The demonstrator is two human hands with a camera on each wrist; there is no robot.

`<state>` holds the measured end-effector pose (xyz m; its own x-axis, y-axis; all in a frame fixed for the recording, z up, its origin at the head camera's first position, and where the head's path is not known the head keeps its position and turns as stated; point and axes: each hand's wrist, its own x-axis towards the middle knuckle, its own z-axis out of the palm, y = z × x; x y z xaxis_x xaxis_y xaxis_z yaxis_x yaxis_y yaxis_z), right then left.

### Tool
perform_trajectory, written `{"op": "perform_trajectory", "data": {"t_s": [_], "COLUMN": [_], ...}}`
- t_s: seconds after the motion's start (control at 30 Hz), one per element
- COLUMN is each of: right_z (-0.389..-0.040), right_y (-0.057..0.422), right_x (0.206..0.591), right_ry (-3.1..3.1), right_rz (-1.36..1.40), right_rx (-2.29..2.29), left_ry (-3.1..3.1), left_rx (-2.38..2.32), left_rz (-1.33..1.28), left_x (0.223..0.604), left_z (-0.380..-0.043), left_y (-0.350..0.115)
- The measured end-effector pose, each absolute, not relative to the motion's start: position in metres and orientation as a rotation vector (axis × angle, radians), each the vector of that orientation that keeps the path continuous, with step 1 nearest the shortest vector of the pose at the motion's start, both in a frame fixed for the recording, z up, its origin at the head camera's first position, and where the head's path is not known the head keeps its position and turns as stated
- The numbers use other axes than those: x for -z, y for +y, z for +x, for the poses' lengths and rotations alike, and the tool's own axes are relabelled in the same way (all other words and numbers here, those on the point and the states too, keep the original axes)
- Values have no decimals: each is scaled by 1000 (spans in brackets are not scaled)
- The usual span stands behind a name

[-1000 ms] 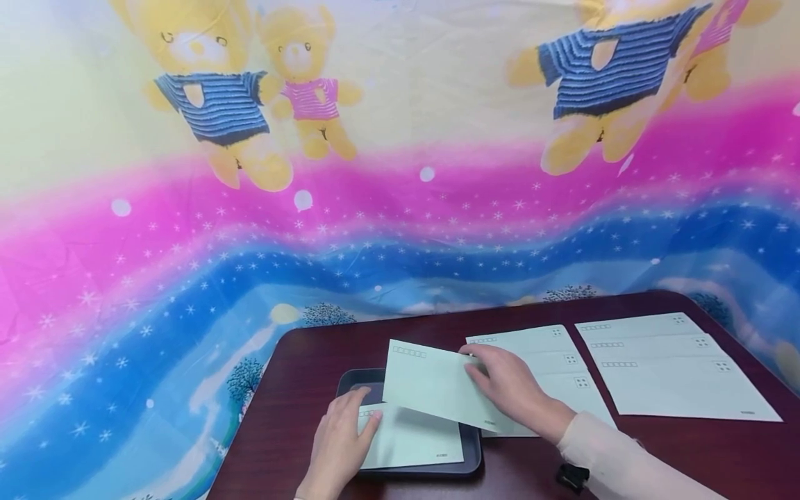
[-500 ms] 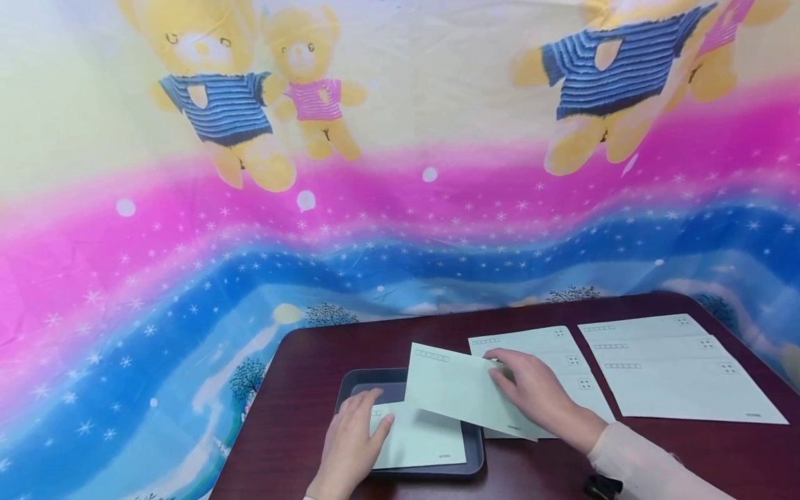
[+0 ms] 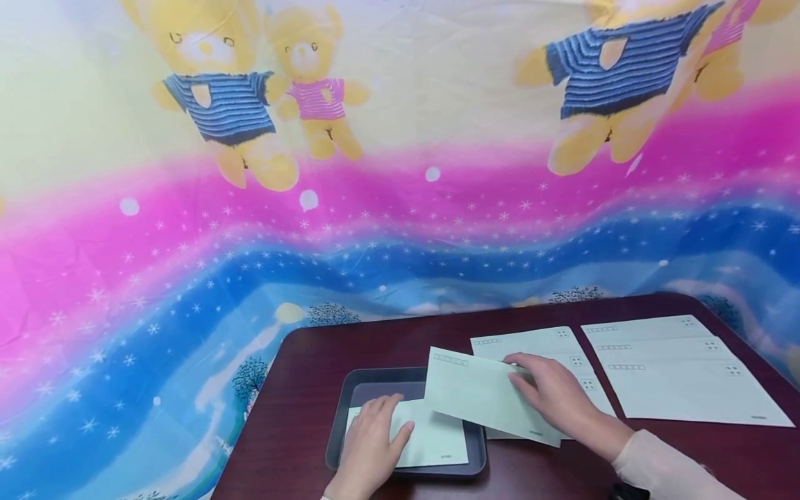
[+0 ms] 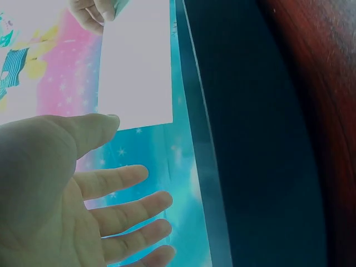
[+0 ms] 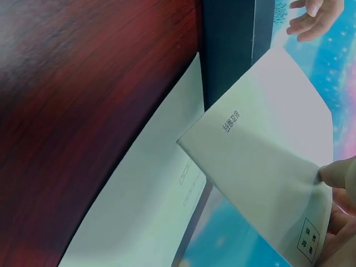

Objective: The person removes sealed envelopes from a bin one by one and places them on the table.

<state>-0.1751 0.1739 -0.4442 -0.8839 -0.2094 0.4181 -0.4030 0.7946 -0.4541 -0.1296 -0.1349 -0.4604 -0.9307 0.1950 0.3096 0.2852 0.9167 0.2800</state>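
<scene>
My right hand pinches a pale envelope by its right part, thumb on top. The envelope is tilted, its left edge over the tray's right side and its lower right corner in front of the middle envelopes. In the right wrist view the thumb presses near the stamp box of the held envelope. A dark tray holds another envelope. Over that tray's left side is my left hand, fingers spread. In the left wrist view the left hand holds nothing; whether it touches the tray's envelope I cannot tell.
Overlapping envelopes lie right of the tray, partly hidden by my right hand. Farther right is a second overlapping column of envelopes. All rest on a dark red wooden table. A printed bear curtain hangs behind it.
My right hand has carried the pinched envelope rightward, away from above the tray and toward the middle envelopes. The left hand has shifted slightly right over the tray, its fingers still extended.
</scene>
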Motion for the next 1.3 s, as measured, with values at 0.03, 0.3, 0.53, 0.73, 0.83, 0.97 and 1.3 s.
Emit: {"op": "perform_trajectory", "data": {"t_s": [0.03, 0.3, 0.53, 0.73, 0.83, 0.97, 1.3], "right_z": [-175, -171, -167, -163, -161, -161, -157], "right_y": [175, 185, 195, 203, 207, 212, 227], "right_x": [444, 444, 442, 443, 444, 445, 443], "right_ry": [-2638, -2649, -2660, -2659, -2658, -2646, -2648], "right_rz": [465, 460, 452, 448, 440, 439, 398], "right_rx": [-779, -779, -756, -756, -748, -737, -765], "left_ry": [-2805, -2798, -2778, -2781, -2789, -2798, -2807], "left_rx": [472, 475, 481, 484, 491, 498, 497], "left_rz": [-363, -402, -425, -461, -473, -473, -500], "left_x": [461, 462, 466, 465, 464, 464, 464], "left_z": [-130, -129, -126, -124, -125, -125, -125], "left_y": [-134, -130, -126, -120, -116, -111, -102]}}
